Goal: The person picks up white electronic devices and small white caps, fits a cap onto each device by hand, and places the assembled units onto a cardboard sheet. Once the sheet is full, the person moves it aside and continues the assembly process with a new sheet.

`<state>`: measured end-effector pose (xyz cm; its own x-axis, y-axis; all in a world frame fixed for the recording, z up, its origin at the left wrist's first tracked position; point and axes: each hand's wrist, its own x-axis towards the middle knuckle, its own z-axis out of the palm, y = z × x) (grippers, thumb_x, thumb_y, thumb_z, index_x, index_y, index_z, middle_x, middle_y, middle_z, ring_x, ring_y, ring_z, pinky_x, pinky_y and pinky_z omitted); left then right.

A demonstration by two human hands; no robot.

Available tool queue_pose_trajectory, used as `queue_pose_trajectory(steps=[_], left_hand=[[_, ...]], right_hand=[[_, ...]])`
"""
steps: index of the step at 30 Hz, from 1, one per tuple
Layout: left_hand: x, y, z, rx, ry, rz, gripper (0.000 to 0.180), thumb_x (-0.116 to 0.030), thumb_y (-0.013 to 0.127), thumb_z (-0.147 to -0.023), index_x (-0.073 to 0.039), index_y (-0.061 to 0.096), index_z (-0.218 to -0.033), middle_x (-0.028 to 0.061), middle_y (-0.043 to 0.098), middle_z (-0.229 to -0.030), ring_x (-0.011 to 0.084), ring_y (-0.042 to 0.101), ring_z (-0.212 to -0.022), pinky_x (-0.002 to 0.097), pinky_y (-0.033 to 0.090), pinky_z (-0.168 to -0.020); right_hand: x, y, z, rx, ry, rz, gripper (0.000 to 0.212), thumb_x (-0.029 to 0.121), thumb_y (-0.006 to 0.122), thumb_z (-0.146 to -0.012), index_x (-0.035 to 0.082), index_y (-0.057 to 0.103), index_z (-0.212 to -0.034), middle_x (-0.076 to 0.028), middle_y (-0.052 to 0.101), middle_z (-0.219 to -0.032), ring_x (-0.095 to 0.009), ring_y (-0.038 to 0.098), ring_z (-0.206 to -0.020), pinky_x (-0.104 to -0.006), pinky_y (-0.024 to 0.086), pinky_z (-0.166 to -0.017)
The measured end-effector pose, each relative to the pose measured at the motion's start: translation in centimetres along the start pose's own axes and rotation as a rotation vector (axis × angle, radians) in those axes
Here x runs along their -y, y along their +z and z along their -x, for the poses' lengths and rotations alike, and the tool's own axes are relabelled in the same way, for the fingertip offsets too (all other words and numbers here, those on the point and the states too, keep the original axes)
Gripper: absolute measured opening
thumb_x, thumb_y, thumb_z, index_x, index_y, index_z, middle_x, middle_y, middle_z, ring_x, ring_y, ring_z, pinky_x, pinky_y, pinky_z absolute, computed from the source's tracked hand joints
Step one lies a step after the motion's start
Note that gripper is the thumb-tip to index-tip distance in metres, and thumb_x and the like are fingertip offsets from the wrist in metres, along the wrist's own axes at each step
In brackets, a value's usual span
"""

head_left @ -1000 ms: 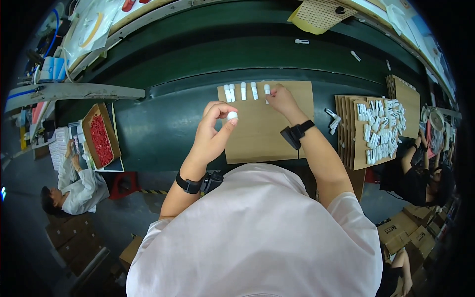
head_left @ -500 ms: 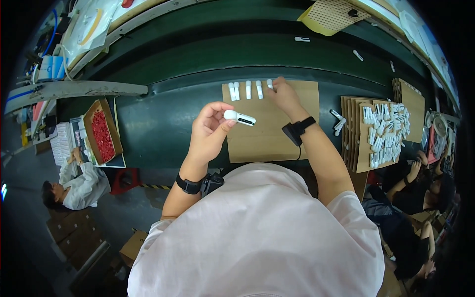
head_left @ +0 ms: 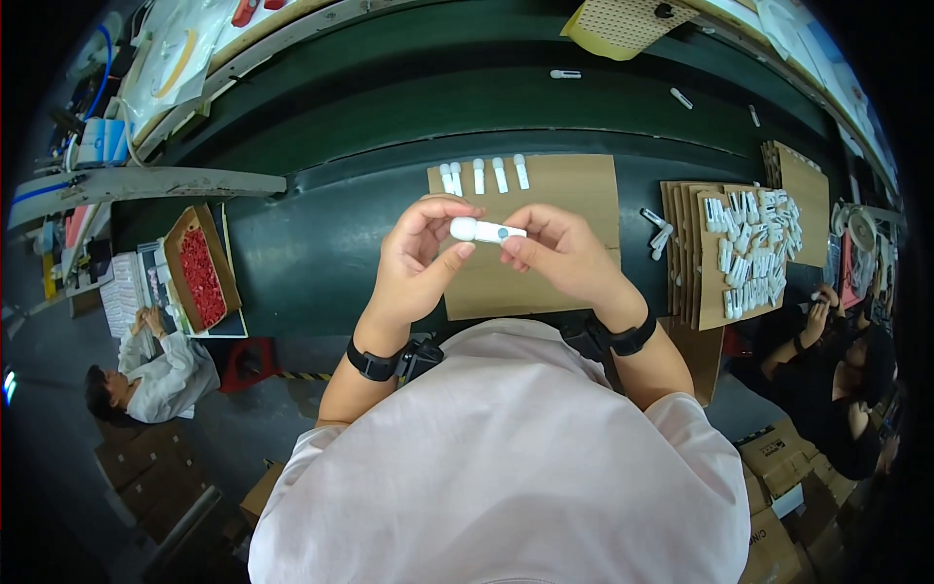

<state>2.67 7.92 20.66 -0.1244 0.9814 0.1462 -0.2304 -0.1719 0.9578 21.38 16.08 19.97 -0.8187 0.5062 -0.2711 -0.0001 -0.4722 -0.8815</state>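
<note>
Between my two hands is a small white handheld device [head_left: 477, 231] with a rounded head, a slim body and a round teal-grey spot on its side. My left hand [head_left: 420, 255] pinches it by the head end, thumb below and fingers above. At the other end, my right hand [head_left: 564, 255] grips the slim body between thumb and fingers. Under the hands lies a brown cardboard sheet [head_left: 525, 287]. Along its far edge several similar white devices [head_left: 479, 176] stand in a row, heads pointing away from me.
To the right, stacked cardboard sheets [head_left: 689, 292] carry many white devices [head_left: 749, 253]; a few loose ones [head_left: 658, 234] lie beside them. A box of red pieces [head_left: 201, 277] sits left. Beyond the table runs a dark green belt [head_left: 409, 83] with scattered devices. Other people sit at both sides.
My right hand has left the device at the row's right end and come back to grip the held one. That device has turned over, its dark panel replaced by the round spot.
</note>
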Motion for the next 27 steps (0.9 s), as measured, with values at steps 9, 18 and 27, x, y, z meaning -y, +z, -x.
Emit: queue_pose_trajectory(steps=[9, 18, 27], left_hand=[[-1.7, -0.4, 0.9, 0.014, -0.050, -0.422, 0.025, -0.007, 0.069, -0.083, -0.001, 0.062, -0.106, 0.0055, 0.064, -0.097, 0.0142, 0.059, -0.092, 0.0279, 0.046, -0.085], [-1.8, 0.0, 1.3, 0.025, 0.028, -0.437, 0.023, -0.003, 0.070, -0.083, 0.001, 0.062, -0.104, 0.0084, 0.064, -0.101, 0.0169, 0.058, -0.099, 0.0320, 0.043, -0.092], [-1.6, 0.2, 1.4, 0.000, 0.073, -0.461, 0.021, -0.005, 0.070, -0.082, -0.002, 0.063, -0.102, 0.0067, 0.066, -0.097, 0.0156, 0.061, -0.090, 0.0275, 0.048, -0.081]], right_hand=[[1.6, 2.2, 2.0, -0.254, -0.320, 0.461, 0.020, 0.002, 0.067, -0.084, 0.001, 0.059, -0.102, -0.004, 0.062, -0.094, -0.009, 0.057, -0.083, -0.0231, 0.045, -0.071], [1.7, 3.1, 1.7, -0.276, -0.494, 0.617, 0.025, 0.000, 0.067, -0.080, 0.001, 0.062, -0.105, -0.008, 0.065, -0.095, -0.016, 0.062, -0.084, -0.0269, 0.047, -0.073], [1.7, 3.0, 1.8, -0.265, -0.586, 0.695, 0.023, -0.002, 0.066, -0.078, 0.001, 0.064, -0.101, -0.011, 0.065, -0.092, -0.020, 0.063, -0.082, -0.0284, 0.047, -0.071]])
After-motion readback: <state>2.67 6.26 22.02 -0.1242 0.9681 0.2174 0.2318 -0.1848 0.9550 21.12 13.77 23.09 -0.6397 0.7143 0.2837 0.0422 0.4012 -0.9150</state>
